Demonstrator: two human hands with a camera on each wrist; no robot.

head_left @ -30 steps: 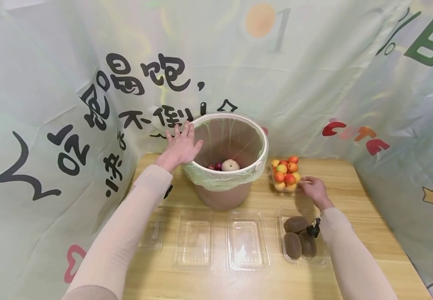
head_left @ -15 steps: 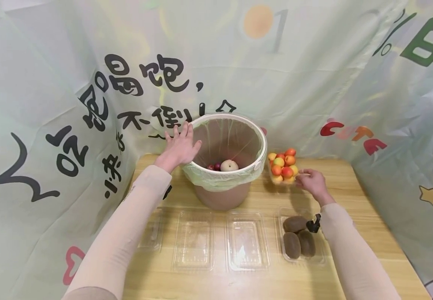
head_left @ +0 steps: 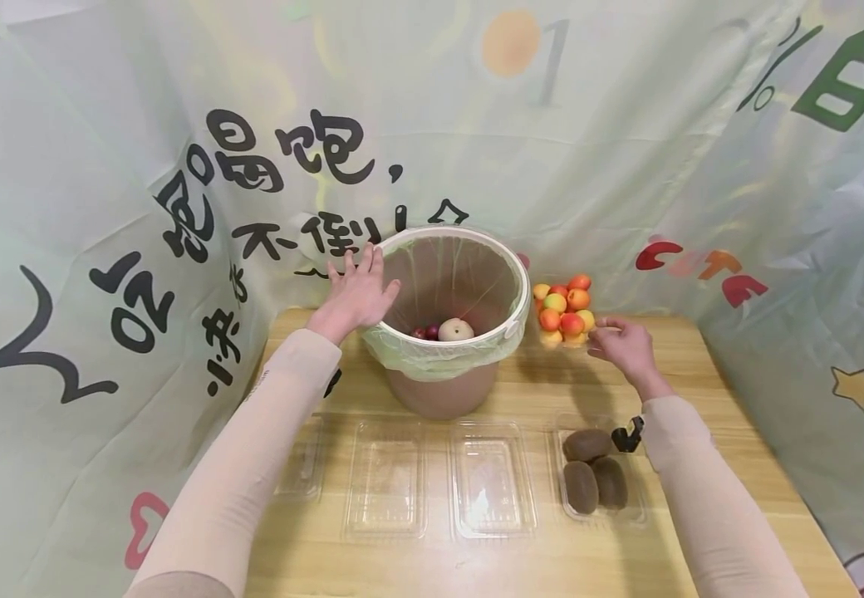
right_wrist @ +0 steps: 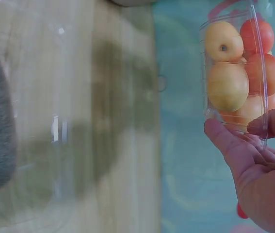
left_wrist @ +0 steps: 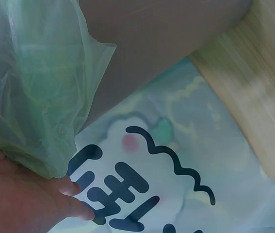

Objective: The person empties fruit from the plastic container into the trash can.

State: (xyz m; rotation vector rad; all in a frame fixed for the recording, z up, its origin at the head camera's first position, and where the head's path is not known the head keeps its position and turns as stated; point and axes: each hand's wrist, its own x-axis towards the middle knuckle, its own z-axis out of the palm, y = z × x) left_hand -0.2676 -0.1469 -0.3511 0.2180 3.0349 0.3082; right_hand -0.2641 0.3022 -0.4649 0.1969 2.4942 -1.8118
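Observation:
My right hand [head_left: 622, 349] pinches the near edge of a clear plastic box [right_wrist: 261, 53] heaped with small red, orange and yellow fruits [head_left: 567, 311]. In the right wrist view, the thumb is on the box's edge and fingers lie beneath; the box hangs above the table's far side. With fingers spread, my left hand [head_left: 357, 291] is at the left rim of a brown bin [head_left: 443, 394]. The left wrist view has that hand against the bin's green plastic liner [left_wrist: 45, 87]. Inside the bin lie a pale round fruit [head_left: 456, 330] and small dark red fruits [head_left: 426, 333].
Along the front of the wooden table [head_left: 477, 573] lie clear plastic trays [head_left: 385, 482], with another tray [head_left: 493, 482] beside them. Three kiwis [head_left: 581, 487] sit in a tray below my right hand. Printed cloth [head_left: 589, 166] closes off the back and sides.
The box of small fruits has risen off the table and moved slightly away, held by my right hand. My left hand stays at the bin's rim.

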